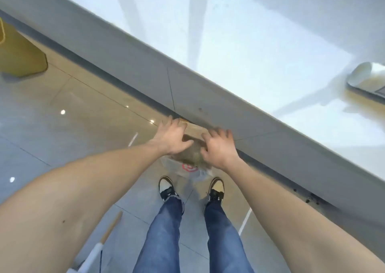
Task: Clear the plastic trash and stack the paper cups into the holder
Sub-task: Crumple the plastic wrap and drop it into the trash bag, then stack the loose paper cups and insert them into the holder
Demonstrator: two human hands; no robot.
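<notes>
Both hands are down low beside the counter edge [208, 98]: the left hand [171, 136] and right hand [218, 148], fingers spread, seem to hold a clear plastic bag [188, 166] with a red mark, probably spreading it open for trash. Motion blur hides the exact grip. Up on the counter, far right, lies a paper cup sleeve [366, 78]. A yellow bin [20, 54] sits far left of the counter edge.

hands: 2 [174, 136] [218, 146] | clear plastic bags: 1 [187, 166] | shoes: 2 [166, 187] [216, 188] | yellow bins: 1 [20, 54]

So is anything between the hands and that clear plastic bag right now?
Nothing visible. Left hand and right hand are already on the clear plastic bag, low in front of the shoes.
</notes>
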